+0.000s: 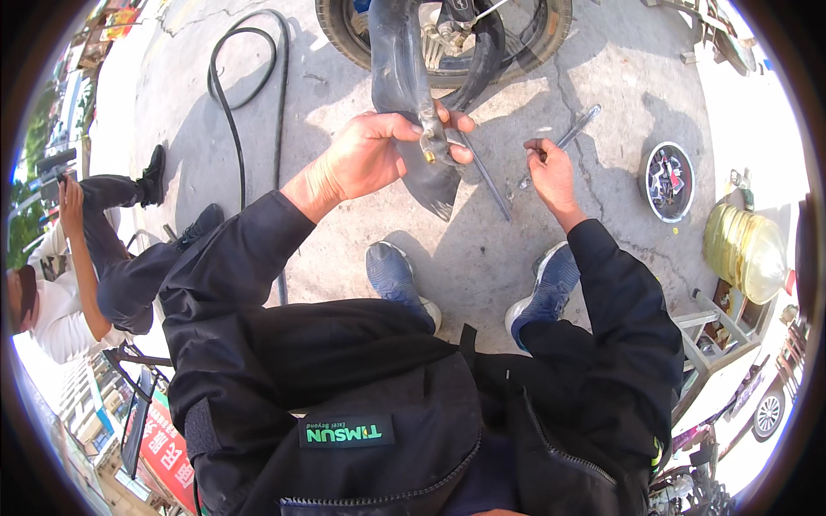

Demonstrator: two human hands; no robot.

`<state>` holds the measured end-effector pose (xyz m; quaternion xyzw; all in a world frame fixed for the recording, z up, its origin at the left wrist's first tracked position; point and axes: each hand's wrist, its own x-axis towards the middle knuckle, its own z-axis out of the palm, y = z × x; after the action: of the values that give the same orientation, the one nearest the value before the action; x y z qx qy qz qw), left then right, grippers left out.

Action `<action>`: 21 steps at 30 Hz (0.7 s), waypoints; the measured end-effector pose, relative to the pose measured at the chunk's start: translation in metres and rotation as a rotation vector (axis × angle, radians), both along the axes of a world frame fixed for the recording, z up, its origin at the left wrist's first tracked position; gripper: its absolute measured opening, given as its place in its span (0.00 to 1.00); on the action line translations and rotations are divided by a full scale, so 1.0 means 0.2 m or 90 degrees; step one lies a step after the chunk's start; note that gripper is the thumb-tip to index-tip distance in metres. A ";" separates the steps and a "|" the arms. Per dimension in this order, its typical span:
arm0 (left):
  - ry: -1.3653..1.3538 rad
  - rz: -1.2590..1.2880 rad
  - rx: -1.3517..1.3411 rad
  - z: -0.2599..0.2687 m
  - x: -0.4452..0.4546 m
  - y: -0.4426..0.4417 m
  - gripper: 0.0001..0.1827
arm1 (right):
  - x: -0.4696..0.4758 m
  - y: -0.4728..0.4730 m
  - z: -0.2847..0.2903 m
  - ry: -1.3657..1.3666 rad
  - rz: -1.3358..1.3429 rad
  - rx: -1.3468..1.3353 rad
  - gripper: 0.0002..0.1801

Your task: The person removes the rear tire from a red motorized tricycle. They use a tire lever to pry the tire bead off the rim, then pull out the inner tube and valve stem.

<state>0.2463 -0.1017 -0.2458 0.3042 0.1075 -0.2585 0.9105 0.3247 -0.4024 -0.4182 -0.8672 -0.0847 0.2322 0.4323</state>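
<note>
My left hand (361, 155) grips a black rubber inner tube (397, 71) near its valve stem; the brass-coloured tip (430, 157) points down towards me. A flat length of the tube hangs below my fingers, and the rest reaches up to a spoked motorcycle wheel (445, 76). To the right, my right hand (554, 177) has thumb and fingertips drawn together. A shiny metal bar, apparently a tyre lever (581, 126), passes behind these fingertips; whether they hold it or something small is unclear. Another thin metal bar (487, 180) lies on the concrete between my hands.
A round bowl (647, 184) of small parts stands at right, beside a large plastic jug (742, 251) of yellowish liquid. An aluminium step ladder (706, 317) is nearer. A black hose (282, 129) loops across the ground at left, where a seated person (122, 264) holds a phone.
</note>
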 end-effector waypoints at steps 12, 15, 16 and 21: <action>-0.012 0.026 0.094 0.11 0.03 -0.04 0.25 | 0.08 0.36 0.86 0.087 0.005 0.507 0.15; -0.100 0.028 0.116 0.14 0.05 -0.01 0.25 | 0.06 0.37 0.98 0.083 0.016 0.580 0.15; -0.107 0.054 0.116 0.16 0.06 -0.02 0.23 | 0.06 0.37 0.99 0.094 0.015 0.595 0.14; -0.107 0.122 0.205 0.22 0.06 -0.02 0.16 | 0.04 0.36 1.06 0.031 0.045 0.538 0.12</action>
<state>0.2593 -0.1051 -0.2014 0.4550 0.0997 -0.1236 0.8762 0.3325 -0.3296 -0.2071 -0.6043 -0.1917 0.2124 0.7436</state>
